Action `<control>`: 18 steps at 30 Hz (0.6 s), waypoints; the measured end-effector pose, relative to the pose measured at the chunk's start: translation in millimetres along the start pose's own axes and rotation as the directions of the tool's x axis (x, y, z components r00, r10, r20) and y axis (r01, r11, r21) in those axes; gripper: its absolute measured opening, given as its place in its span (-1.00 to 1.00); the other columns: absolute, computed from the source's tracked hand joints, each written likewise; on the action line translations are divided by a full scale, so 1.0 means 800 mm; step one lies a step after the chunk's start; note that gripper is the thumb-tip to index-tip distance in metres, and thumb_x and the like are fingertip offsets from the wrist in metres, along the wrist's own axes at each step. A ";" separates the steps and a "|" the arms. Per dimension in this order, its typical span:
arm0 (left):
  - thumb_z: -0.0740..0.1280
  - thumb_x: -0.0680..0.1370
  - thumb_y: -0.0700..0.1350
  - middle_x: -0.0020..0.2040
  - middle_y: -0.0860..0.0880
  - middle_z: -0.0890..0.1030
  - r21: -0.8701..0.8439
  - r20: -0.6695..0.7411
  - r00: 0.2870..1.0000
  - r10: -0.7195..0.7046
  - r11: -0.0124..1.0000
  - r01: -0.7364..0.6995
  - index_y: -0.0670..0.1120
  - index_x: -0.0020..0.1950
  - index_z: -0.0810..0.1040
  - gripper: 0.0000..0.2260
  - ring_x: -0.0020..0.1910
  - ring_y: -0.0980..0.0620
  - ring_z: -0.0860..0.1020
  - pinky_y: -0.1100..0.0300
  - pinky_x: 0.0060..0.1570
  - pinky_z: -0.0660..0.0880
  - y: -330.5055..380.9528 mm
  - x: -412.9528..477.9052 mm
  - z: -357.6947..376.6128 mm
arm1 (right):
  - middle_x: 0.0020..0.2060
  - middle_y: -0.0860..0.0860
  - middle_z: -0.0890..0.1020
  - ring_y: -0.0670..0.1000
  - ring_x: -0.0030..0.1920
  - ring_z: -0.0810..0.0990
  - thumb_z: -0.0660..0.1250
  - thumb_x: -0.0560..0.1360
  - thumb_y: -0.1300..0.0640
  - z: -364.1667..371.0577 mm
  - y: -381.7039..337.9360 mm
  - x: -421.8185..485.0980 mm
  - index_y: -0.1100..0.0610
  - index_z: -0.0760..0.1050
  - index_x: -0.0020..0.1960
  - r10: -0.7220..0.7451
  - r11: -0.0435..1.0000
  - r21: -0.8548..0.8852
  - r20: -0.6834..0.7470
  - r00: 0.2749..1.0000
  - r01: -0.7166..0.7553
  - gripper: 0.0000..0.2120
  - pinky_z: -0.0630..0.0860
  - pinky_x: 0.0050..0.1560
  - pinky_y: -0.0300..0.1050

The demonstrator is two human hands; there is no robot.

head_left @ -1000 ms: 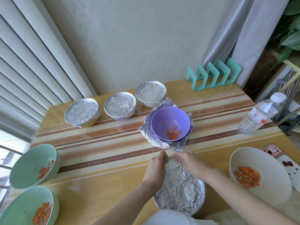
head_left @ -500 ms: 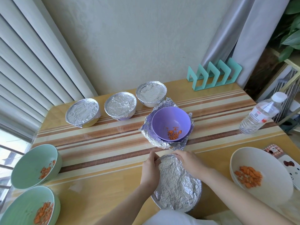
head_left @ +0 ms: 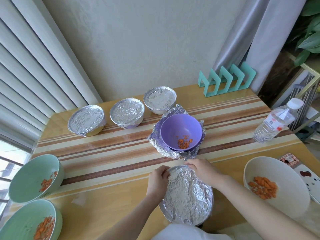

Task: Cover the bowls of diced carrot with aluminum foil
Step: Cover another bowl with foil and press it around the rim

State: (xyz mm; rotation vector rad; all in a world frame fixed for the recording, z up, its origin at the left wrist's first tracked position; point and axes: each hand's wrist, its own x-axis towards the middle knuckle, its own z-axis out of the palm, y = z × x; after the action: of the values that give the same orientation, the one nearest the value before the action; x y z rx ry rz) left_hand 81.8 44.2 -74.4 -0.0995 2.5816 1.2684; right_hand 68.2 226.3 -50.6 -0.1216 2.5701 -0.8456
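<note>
The foil-covered bowl [head_left: 187, 193] stands at the near edge of the desk [head_left: 103, 196], right in front of the person, its top hidden under crinkled foil. The left hand [head_left: 156, 181] has its grip closed on the foil at the bowl's far-left rim, fingers curled over the edge. The right hand [head_left: 201, 170] has its grip closed on the far rim just beside it, fingertips pinching the foil down.

Just beyond the hands, a purple bowl [head_left: 180, 127] sits uncovered in the middle of a loose foil sheet [head_left: 156, 144] whose edges stand up around it; a few bits of diced carrot [head_left: 184, 143] lie at its bottom.

Behind it, along the far side of the desk, three more bowls are sealed with foil: the left covered bowl [head_left: 86, 119], the middle covered bowl [head_left: 127, 112] and the right covered bowl [head_left: 159, 98], which is just beside the loose sheet.

At the left edge, two green bowls, the upper green bowl [head_left: 29, 174] and the lower green bowl [head_left: 22, 220], are open and hold carrot. On the right, a white bowl [head_left: 263, 168] is open with carrot too.

A water bottle [head_left: 275, 122] stands at the right edge and a teal rack [head_left: 226, 80] at the far right corner.
</note>
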 end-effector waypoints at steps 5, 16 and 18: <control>0.19 0.58 -0.25 -0.14 0.00 0.65 0.069 0.001 0.998 0.055 0.996 -0.055 -0.10 0.01 0.62 -0.79 -0.16 0.03 0.55 0.24 -0.18 0.40 0.000 -0.003 0.006 | 0.06 0.17 0.61 0.11 0.02 0.58 0.12 0.61 0.27 0.008 0.006 -0.002 0.12 0.48 0.30 0.047 0.996 -0.075 0.016 0.999 -0.045 -0.69 0.44 -0.09 -0.12; 0.20 0.56 -0.26 -0.15 -0.02 0.65 0.078 -0.001 0.995 0.105 0.991 -0.104 -0.10 0.01 0.61 -0.80 -0.17 0.01 0.55 0.26 -0.20 0.38 0.007 -0.007 0.007 | -0.08 0.14 0.64 0.11 -0.10 0.58 0.19 0.60 0.18 0.016 0.001 0.001 -0.09 0.51 0.23 -0.038 0.997 -0.063 -0.050 0.998 0.034 -0.71 0.51 -0.12 -0.02; 0.22 0.57 -0.25 -0.16 0.01 0.64 0.050 -0.012 0.995 0.100 0.994 -0.099 -0.11 0.01 0.61 -0.82 -0.18 0.05 0.54 0.39 -0.23 0.36 0.008 -0.008 0.009 | -0.08 0.13 0.64 0.09 -0.12 0.59 0.19 0.59 0.18 0.016 0.005 -0.001 -0.06 0.53 0.21 -0.041 0.997 -0.075 -0.058 0.997 0.037 -0.73 0.52 -0.14 -0.01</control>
State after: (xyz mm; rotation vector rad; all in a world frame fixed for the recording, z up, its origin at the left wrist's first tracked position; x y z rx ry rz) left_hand 88.3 53.1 -72.1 0.0305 2.6582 1.2408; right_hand 74.8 222.8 -61.5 -0.1716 2.6633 -0.7800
